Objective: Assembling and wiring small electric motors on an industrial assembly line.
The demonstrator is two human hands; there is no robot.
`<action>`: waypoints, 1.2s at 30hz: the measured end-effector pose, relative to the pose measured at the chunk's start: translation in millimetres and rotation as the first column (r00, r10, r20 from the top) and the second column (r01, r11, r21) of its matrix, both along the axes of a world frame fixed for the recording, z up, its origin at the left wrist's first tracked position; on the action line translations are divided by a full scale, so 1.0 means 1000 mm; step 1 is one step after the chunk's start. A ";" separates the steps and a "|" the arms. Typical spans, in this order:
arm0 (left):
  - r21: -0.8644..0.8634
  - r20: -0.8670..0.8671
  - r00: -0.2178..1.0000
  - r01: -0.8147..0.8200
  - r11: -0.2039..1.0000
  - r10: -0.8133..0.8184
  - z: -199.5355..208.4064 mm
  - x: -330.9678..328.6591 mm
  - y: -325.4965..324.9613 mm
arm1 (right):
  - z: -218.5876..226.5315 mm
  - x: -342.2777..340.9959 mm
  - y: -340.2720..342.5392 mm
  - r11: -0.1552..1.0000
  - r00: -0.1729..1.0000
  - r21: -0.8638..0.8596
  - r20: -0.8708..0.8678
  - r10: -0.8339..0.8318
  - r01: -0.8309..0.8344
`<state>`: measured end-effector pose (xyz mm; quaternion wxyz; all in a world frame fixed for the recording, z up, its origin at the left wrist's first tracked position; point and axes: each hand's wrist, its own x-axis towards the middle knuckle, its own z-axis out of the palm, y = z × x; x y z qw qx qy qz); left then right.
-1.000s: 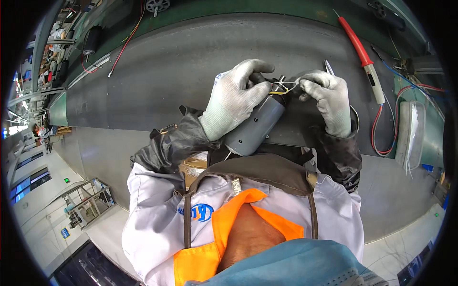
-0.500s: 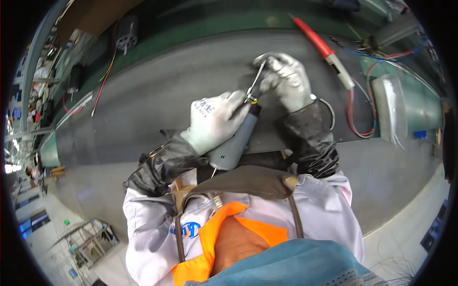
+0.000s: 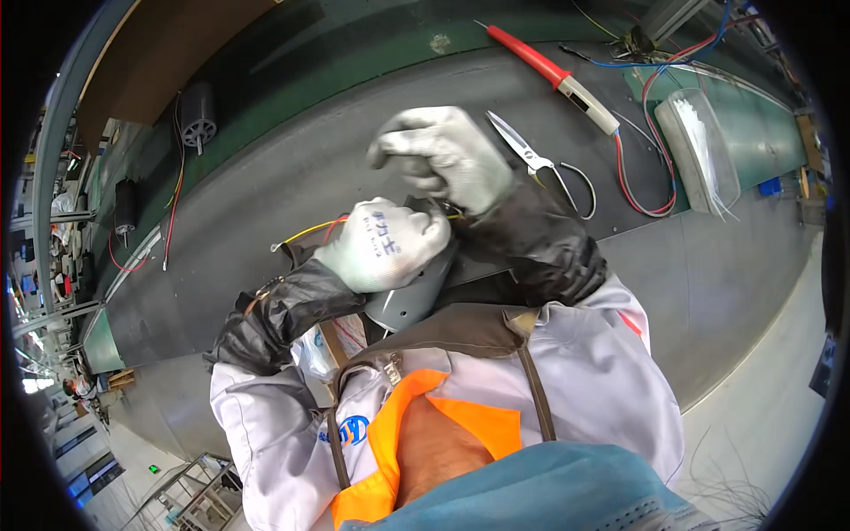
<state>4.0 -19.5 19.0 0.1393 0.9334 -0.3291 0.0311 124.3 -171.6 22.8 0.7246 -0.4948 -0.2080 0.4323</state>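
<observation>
My left hand (image 3: 376, 243), in a white glove with printing on its back, is closed round a grey cylindrical motor (image 3: 403, 307) near my chest. Most of the motor lies behind that hand and my right sleeve. A yellow wire (image 3: 305, 234) and a red one stick out on the left side of the glove. Just above the motor's upper end, my gloved right hand (image 3: 456, 159) has its fingers curled in. They are slightly blurred, and whatever they hold, if anything, is hidden. Scissors (image 3: 531, 159) lie on the dark bench to the right, their handle by my right sleeve.
A red and cream probe (image 3: 558, 78) with a cable lies at the far right. Beside it stands a clear tray (image 3: 708, 168) of thin white strips. Two more motors, one grey (image 3: 198, 115) and one black (image 3: 125, 205), sit with their wires at the left.
My right hand has moved left, above my left hand. The thin white strip between my hands is out of sight. More of the scissors shows, and the whole view has shifted.
</observation>
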 end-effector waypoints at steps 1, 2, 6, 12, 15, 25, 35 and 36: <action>0.024 -0.005 0.999 -0.042 0.999 0.043 0.002 0.000 0.001 | 0.003 0.005 -0.002 1.000 1.000 -0.003 -0.008 0.003 -0.003; 0.045 -0.010 0.996 -0.084 0.995 0.085 0.004 0.000 0.001 | 0.006 0.010 -0.007 0.997 0.998 -0.049 0.034 -0.052 0.054; -0.112 -0.027 0.939 -0.345 0.932 0.344 0.004 -0.008 0.007 | -0.020 0.015 -0.057 0.881 0.791 -0.128 0.513 -0.334 0.455; -0.331 0.035 0.999 0.008 0.944 0.004 -0.009 0.040 0.025 | -0.071 -0.045 -0.161 0.500 0.253 -0.437 0.883 0.395 0.747; -0.411 -0.543 0.831 -0.388 0.825 0.120 0.001 0.052 0.014 | -0.061 -0.081 -0.178 0.427 0.330 -0.491 0.856 0.397 0.760; -0.579 -0.753 0.552 -0.814 -0.036 -0.359 -0.018 0.037 0.028 | -0.037 -0.031 -0.173 0.914 0.981 -0.369 0.159 -0.115 0.167; -0.560 -0.737 0.558 -0.820 -0.118 -0.382 -0.024 0.038 0.032 | 0.021 -0.038 -0.095 0.690 0.327 -0.700 0.706 0.629 0.184; -0.573 -0.737 0.568 -0.813 -0.109 -0.367 -0.023 0.038 0.032 | 0.025 -0.041 -0.094 0.690 0.325 -0.700 0.706 0.630 0.182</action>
